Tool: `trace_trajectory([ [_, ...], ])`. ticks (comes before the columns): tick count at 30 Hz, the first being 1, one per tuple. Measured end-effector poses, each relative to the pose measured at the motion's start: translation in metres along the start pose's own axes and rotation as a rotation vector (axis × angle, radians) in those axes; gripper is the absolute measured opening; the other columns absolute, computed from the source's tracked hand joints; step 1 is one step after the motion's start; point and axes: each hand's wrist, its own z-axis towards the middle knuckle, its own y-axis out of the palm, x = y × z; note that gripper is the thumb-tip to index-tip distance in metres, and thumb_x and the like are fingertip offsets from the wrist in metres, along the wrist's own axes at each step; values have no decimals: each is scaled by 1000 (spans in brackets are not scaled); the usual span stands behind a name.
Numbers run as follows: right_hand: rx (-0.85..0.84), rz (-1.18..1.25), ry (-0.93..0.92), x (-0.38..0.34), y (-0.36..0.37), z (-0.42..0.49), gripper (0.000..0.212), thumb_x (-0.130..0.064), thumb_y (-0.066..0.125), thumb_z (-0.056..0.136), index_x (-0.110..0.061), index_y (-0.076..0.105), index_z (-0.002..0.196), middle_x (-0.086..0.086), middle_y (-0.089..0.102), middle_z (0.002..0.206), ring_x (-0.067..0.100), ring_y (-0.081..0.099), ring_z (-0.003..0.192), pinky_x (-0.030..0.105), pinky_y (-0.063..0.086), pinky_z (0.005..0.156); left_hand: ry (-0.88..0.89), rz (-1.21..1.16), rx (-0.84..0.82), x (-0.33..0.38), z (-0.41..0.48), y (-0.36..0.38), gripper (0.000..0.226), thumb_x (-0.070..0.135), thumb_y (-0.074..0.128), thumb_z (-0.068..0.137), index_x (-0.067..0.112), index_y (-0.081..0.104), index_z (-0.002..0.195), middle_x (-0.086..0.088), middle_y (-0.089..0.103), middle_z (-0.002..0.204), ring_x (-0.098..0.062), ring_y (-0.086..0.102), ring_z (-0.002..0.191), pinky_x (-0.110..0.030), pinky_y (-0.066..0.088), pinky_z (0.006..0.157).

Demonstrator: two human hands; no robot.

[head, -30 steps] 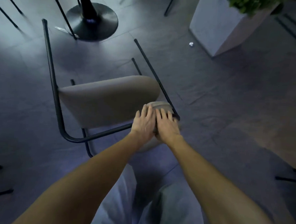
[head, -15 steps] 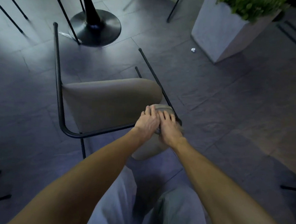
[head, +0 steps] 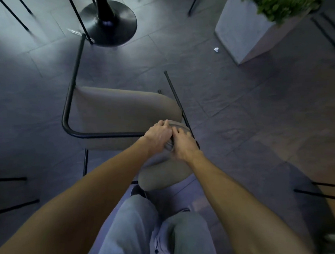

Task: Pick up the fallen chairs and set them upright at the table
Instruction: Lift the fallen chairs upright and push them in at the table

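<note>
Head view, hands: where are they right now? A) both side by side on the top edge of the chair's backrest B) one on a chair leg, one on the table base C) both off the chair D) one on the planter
A: the left hand and right hand sit side by side, gripping the top of the backrest of the chair.

A chair (head: pixel 120 111) upholstered in matt taupe cloth on a thin, black-coated metal frame (head: pixel 68 100) with a satin sheen; a glossy black table base (head: pixel 110 21); a floor (head: pixel 253 105) of dark, matt, slate-like tiles; a smooth pale planter (head: pixel 242 31); soft grey cloth trousers (head: pixel 135 229).
</note>
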Motion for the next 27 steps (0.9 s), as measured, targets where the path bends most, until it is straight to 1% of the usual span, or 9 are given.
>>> trace_trajectory([
  [3, -37, -3, -4, -26, -38, -17, 71, -31, 68, 64, -13, 44, 128, 14, 61, 123, 37, 58, 116, 44, 48, 95, 27, 5, 18, -11, -17, -28, 41, 21, 60, 89, 12, 56, 129, -11, 49, 136, -28, 50, 122, -38, 42, 105],
  [5, -51, 6, -7, -41, -61, -26, 71, -34, 64, 61, -14, 45, 127, 12, 65, 118, 37, 62, 111, 40, 52, 88, 32, -35, 21, -15, -31, -51, 39, 26, 62, 86, 14, 59, 123, -8, 56, 128, -27, 55, 118, -37, 41, 104],
  [8, -65, -47, -8, -59, -93, -38, 68, -35, 66, 69, -15, 46, 130, 11, 67, 116, 36, 64, 106, 36, 48, 77, 21, -83, -43, -25, -48, -89, 33, 20, 62, 88, 11, 60, 119, -9, 62, 123, -29, 60, 115, -36, 43, 97],
  [13, -138, -111, -34, -86, -152, -34, 54, -33, 64, 79, -13, 49, 128, 11, 66, 117, 35, 64, 107, 36, 46, 78, 27, -132, -101, -57, -48, -132, 33, 21, 68, 81, 12, 64, 112, -11, 69, 111, -32, 67, 104, -43, 55, 84],
  [16, -168, -136, -29, -93, -179, -16, 49, -36, 62, 83, -14, 50, 125, 10, 65, 118, 34, 63, 108, 36, 44, 76, 37, -135, -125, -75, -32, -151, 32, 25, 67, 81, 14, 62, 111, -9, 69, 109, -32, 68, 98, -45, 57, 81],
  [18, -172, -152, -30, -95, -195, -2, 47, -38, 60, 84, -14, 51, 123, 9, 65, 118, 33, 63, 108, 35, 42, 75, 54, -123, -120, -89, -16, -159, 30, 26, 63, 84, 17, 60, 112, -7, 68, 111, -30, 67, 98, -45, 55, 84],
  [22, -122, -172, -43, -106, -235, 35, 48, -37, 59, 86, -11, 53, 126, 11, 64, 124, 34, 62, 114, 38, 44, 81, 60, 26, 4, -123, 18, -179, 36, 28, 58, 90, 20, 57, 125, -2, 63, 128, -25, 58, 119, -38, 37, 104],
  [24, -77, -172, -62, -111, -257, 63, 49, -36, 60, 85, -10, 53, 127, 11, 64, 124, 34, 62, 114, 37, 44, 82, -1, 80, 77, -141, 33, -196, 43, 25, 60, 88, 21, 52, 131, -2, 57, 135, -27, 51, 126, -39, 33, 108],
  [27, -11, -154, -110, -117, -288, 109, 52, -31, 65, 81, -11, 51, 127, 11, 64, 123, 35, 63, 112, 36, 43, 79, -128, 113, 154, -168, 57, -222, 47, 21, 59, 88, 21, 47, 133, -4, 54, 135, -30, 48, 126, -42, 30, 110],
])
